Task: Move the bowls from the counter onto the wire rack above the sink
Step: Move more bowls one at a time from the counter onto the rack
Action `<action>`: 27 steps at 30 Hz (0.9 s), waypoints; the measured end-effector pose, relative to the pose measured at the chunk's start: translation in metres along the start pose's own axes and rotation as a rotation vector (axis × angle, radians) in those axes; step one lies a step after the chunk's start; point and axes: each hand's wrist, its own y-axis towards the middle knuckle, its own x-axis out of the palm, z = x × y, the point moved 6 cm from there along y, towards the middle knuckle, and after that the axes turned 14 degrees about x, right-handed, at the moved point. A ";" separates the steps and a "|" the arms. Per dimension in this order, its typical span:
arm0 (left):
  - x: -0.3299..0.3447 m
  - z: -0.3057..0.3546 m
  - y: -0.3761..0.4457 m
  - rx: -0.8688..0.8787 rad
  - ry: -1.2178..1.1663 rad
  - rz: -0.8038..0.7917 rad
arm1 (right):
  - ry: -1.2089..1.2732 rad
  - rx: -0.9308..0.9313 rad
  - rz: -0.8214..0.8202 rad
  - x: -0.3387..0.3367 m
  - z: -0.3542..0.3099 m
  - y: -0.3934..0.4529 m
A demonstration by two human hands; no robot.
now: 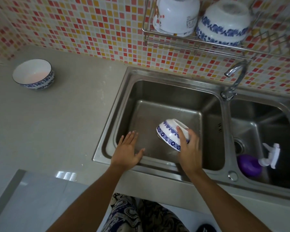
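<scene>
Brushed stainless-steel double sink (107, 124): satin sheen. Grey stone-like surface (57, 123): matt, speckled. Blue-patterned white ceramic bowls (170, 133): glossy glaze. Chromed wire rack (191, 42): shiny.

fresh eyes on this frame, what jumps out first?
The right hand holds a blue-patterned bowl upside down and tilted over the left sink basin, while the left hand hovers open beside it. Two bowls already sit inverted on the wire rack against the mosaic wall, and one upright bowl waits on the counter far left.

Single head view, looking steeply down, close over sink (157, 77), counter (57, 123)
</scene>
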 end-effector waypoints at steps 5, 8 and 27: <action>-0.001 0.001 0.000 0.007 -0.003 -0.034 | 0.277 0.365 -0.096 0.001 0.014 0.007; -0.003 0.003 -0.004 0.010 -0.070 -0.040 | 0.899 0.886 -0.184 -0.004 0.030 0.015; -0.279 0.084 0.216 0.325 0.342 0.344 | 1.865 0.599 -0.499 -0.225 -0.039 0.139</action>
